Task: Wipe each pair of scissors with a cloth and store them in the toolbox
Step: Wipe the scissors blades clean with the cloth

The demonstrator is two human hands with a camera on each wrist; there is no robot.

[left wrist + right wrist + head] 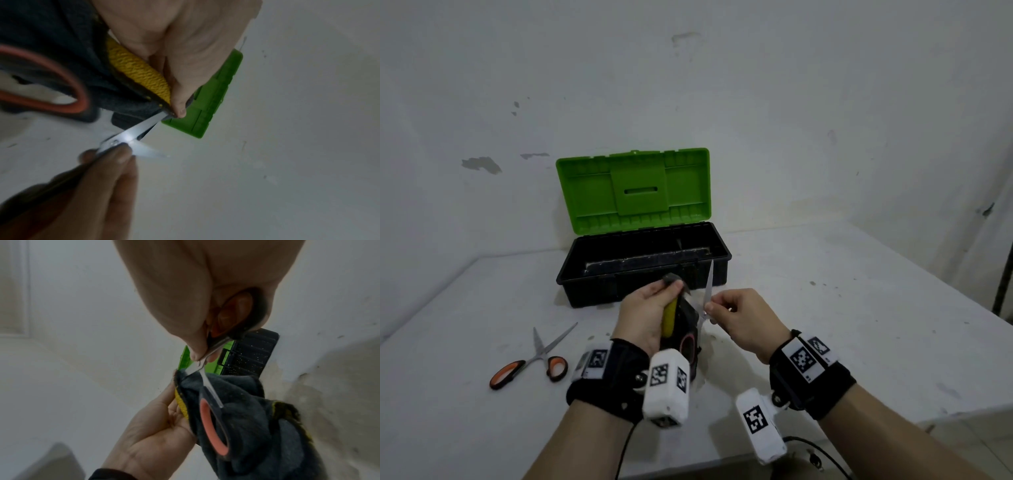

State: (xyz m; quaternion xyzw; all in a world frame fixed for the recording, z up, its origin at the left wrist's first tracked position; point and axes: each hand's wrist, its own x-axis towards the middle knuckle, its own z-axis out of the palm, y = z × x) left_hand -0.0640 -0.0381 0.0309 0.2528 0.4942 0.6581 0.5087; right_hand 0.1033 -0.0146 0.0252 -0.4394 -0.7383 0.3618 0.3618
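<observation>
Risk first: your held scissors are spread open, one blade standing bare and pointing up toward the toolbox, the other buried in the cloth. Judged from this, a slip of the cloth along the covered edge could nick your left fingertips, which pinch right at the blade through the fabric. Your right hand pinches the scissors near the pivot rather than through the loops, so a firm wipe could twist them loose. Your left hand is curled round the bunched grey and yellow cloth, thumb forward. Both hands are raised over the table, just before the open toolbox. A second pair of scissors lies on the table to your left, not yet stored.
</observation>
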